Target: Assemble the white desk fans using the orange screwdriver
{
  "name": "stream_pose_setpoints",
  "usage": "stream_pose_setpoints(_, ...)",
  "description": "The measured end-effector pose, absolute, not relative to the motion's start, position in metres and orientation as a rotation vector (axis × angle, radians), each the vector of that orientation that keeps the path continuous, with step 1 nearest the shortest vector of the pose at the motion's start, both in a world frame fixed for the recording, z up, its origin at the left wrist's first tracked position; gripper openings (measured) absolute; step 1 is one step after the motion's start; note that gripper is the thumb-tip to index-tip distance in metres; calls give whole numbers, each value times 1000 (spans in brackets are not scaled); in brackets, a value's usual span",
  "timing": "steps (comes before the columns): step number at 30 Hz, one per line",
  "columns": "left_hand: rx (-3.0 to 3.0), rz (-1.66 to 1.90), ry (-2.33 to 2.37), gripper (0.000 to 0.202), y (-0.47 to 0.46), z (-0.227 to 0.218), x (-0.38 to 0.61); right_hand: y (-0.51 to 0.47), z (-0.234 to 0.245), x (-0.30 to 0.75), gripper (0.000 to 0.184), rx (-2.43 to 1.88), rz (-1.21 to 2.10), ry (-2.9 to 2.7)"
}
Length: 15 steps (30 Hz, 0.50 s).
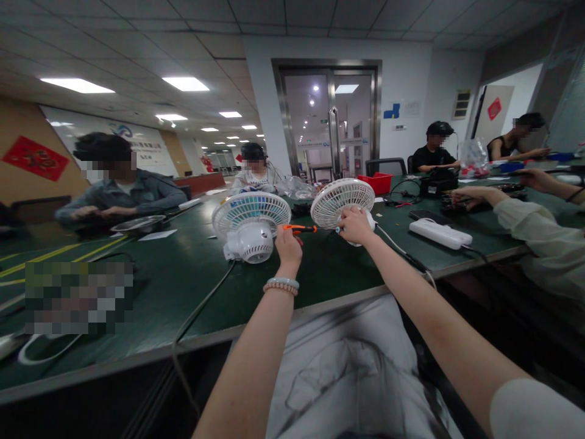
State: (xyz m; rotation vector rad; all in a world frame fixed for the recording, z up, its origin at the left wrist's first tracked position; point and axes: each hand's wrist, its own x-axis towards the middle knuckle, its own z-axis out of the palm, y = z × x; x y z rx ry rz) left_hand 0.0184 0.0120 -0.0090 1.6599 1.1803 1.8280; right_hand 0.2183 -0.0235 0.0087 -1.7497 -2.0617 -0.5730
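Observation:
My left hand (289, 249) is closed around an orange-and-black screwdriver (300, 228), which points right toward the other hand. Just left of that hand, a white desk fan (249, 242) lies with its round motor housing facing me and its cord trailing off the table's front edge. My right hand (355, 225) grips a second white fan (342, 198) at the back, near its housing, most of which the fingers hide. A small light-blue bit shows by the right fingertips; I cannot make out what it is part of.
The green table (150, 305) has its edge close to my lap. A white power strip (439, 234), a dark phone (428, 216) and a red bin (375, 184) stand to the right. A co-worker's hands (478, 196) work at far right; other people sit around the table.

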Motion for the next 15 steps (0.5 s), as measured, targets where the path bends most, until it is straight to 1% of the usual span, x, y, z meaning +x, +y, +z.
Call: stream_pose_setpoints(15,1632,1826,1175,16,8,-4,19,-23,8,218,24,-1743,-584,-2060)
